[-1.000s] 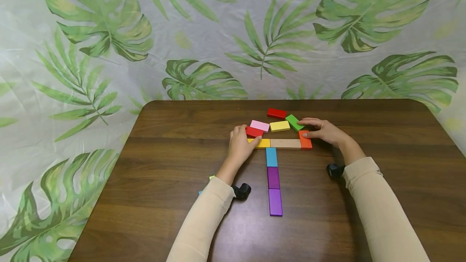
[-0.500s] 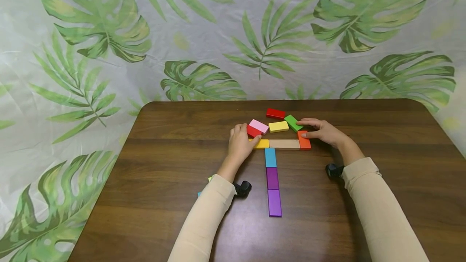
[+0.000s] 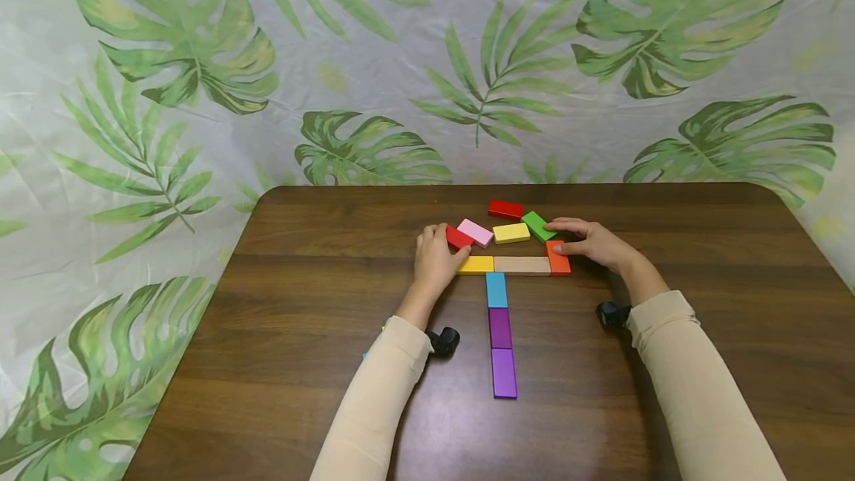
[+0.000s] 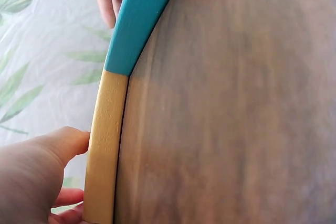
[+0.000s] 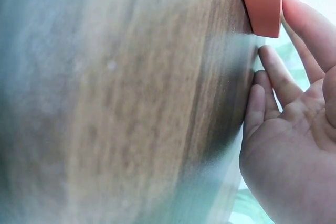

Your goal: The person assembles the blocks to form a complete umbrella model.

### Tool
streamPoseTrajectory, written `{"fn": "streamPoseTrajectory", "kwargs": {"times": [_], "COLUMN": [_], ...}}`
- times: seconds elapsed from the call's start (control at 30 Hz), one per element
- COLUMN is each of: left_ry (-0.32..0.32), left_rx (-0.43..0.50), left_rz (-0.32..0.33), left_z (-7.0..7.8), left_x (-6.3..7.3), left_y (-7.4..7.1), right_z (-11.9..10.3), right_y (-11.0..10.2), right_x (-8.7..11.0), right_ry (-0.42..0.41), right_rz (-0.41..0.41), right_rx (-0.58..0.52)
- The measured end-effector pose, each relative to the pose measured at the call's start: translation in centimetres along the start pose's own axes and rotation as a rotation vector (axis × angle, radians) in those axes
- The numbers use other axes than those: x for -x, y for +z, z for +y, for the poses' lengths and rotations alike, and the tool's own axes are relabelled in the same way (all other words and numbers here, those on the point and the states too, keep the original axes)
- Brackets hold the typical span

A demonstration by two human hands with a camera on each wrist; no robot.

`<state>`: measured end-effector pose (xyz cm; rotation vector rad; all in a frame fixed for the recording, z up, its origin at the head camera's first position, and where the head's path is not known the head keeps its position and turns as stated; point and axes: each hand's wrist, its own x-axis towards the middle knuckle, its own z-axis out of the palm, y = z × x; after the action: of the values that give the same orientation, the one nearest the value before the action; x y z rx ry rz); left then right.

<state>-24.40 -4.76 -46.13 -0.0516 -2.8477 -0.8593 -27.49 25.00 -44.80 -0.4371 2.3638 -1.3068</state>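
My left hand (image 3: 436,258) holds a red block (image 3: 459,237), thumb at its near side and fingertips round its far left end. Right in front lies a flat yellow-orange block (image 3: 476,265); in the left wrist view its long side (image 4: 105,145) hides the red block, with the thumb at its top edge. On the right, my right hand (image 3: 594,243) has its thumb against an orange block (image 3: 558,258) and its extended fingertips at a green block (image 3: 538,226). The right wrist view shows the thumb beside the orange block (image 5: 265,3) and the other fingers loosely extended, low by the table.
A natural wood block (image 3: 522,265) joins the yellow-orange and orange ones in a row. Below it runs a column of blue (image 3: 496,289), dark purple (image 3: 499,328) and violet (image 3: 504,373) blocks. Pink (image 3: 475,232), pale yellow (image 3: 510,233) and another red block (image 3: 505,208) lie behind.
The left hand and its red block have shifted slightly left, showing more of the yellow-orange block and the pink one. The right hand has stayed in place.
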Motion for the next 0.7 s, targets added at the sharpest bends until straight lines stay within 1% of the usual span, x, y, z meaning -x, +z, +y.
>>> {"fn": "streamPoseTrajectory", "kwargs": {"times": [0.27, 0.43, 0.6, 0.7], "left_ry": [-0.029, -0.05, -0.042, -0.031], "left_rx": [0.034, 0.068, 0.13, 0.166], "left_rz": [-0.009, 0.004, 0.029, 0.038], "left_z": [-0.1, -0.5, -1.3, -1.5], "left_x": [-0.2, -0.4, -0.7, -0.7], "left_y": [-0.2, -0.2, -0.3, -0.7], "right_z": [0.2, 0.1, 0.1, 0.0], "right_y": [0.0, 0.0, 0.0, 0.0], "right_x": [-0.1, -0.1, -0.1, 0.0], "right_ry": [0.005, 0.001, 0.003, 0.006], "right_rz": [-0.001, -0.001, 0.0, 0.001], "right_rx": [-0.015, 0.0, 0.002, 0.002]}}
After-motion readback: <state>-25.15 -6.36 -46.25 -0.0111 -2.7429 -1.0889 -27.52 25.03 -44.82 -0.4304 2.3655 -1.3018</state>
